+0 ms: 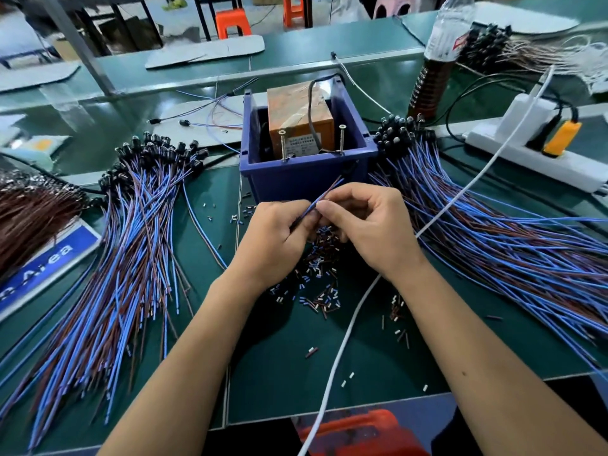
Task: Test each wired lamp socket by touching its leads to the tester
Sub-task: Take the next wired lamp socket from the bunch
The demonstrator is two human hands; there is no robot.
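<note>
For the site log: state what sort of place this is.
Probably a small electrical assembly workshop: large bundles of blue and brown wired sockets fan across a green work mat, flanking a blue plastic bin holding an orange-wrapped transformer tester.

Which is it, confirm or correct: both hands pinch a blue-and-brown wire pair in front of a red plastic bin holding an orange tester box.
Wrong colour: the plastic bin is dark blue, not red. The head view shows it; the rest stands.
</note>
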